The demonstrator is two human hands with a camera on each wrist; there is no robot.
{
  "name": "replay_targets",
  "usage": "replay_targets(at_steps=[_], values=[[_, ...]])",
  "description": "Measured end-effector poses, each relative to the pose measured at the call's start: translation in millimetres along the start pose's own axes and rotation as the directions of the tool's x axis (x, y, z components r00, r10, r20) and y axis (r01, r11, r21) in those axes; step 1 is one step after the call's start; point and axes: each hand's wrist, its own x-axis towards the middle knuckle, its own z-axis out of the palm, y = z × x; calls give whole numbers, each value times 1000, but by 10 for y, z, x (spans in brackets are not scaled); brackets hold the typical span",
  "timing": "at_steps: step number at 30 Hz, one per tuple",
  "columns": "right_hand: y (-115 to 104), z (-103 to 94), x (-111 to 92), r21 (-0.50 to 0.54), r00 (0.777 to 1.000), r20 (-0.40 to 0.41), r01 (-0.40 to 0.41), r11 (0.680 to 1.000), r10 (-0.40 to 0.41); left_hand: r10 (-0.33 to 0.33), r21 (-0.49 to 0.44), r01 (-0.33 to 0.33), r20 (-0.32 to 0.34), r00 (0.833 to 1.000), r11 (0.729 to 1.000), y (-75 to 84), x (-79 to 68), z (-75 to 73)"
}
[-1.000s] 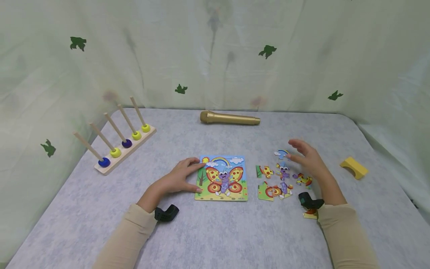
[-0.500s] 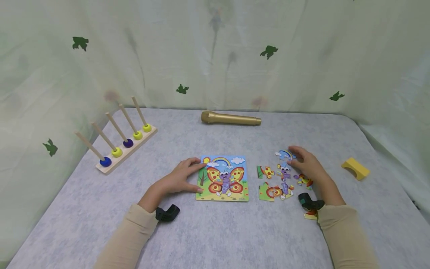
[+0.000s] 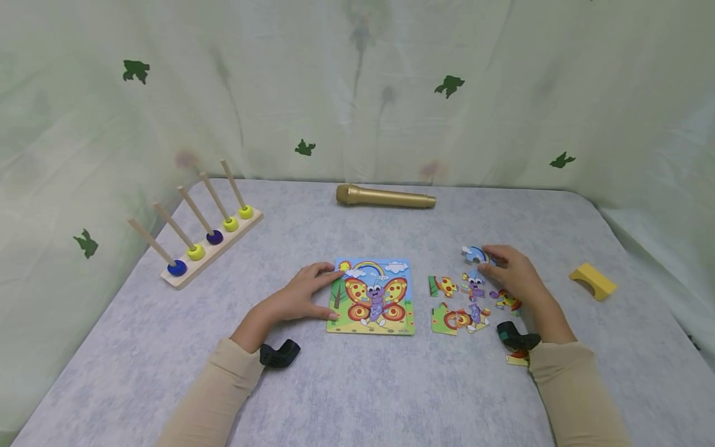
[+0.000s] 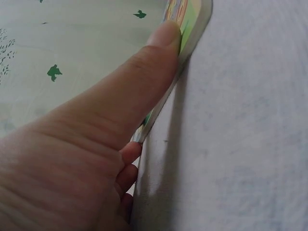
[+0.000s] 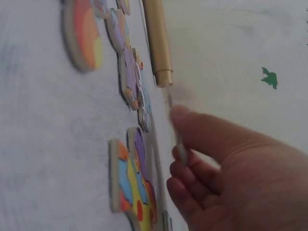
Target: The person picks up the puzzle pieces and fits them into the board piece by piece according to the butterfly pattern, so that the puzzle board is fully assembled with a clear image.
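A square butterfly puzzle board lies flat on the table. My left hand rests at its left side, thumb and a fingertip on the picture; in the left wrist view the thumb lies over the board's edge. My right hand pinches a rainbow puzzle piece between thumb and fingers; the right wrist view shows it almost edge-on, tilted up from the table. Loose butterfly puzzle pieces lie below that hand: a face piece, a wing piece, a corner piece and others. One piece is partly hidden by the right wrist's camera.
At the back lies a gold microphone. A wooden peg stand with yellow and blue rings stands at the left. A yellow arched block lies to the right. Behind the table hangs a pale curtain.
My right hand has come down onto the rainbow piece, taken hold of it and raised it slightly, tilting it. The left hand stays on the board.
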Motion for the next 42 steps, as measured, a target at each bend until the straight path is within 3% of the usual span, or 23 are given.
replay_targets(at_steps=[6,13,16,23,26,33,42], values=[[-201,-45,-15,60,995,-40,92,994,-89,-15,7,15,9,1000,1000,12,3,-6],[-627,-61,-74,71,968,-85,240,968,-234,-16,5,16,13,1000,1000,10,3,-5],[-819,-40,-119,69,945,-93,320,945,-313,-13,8,13,12,1000,1000,6,4,-1],[-1210,231,-154,83,855,-52,518,851,-516,-12,7,12,14,1000,1000,-7,1,3],[-1334,430,-116,110,844,1,534,838,-537,-16,14,16,16,1000,1000,-16,-1,1],[-1403,849,26,153,871,135,452,879,-472,-10,14,10,17,1000,1000,-8,1,-16],[-1354,1055,149,71,906,246,337,939,-344,-22,9,22,27,999,1000,11,-4,-10]])
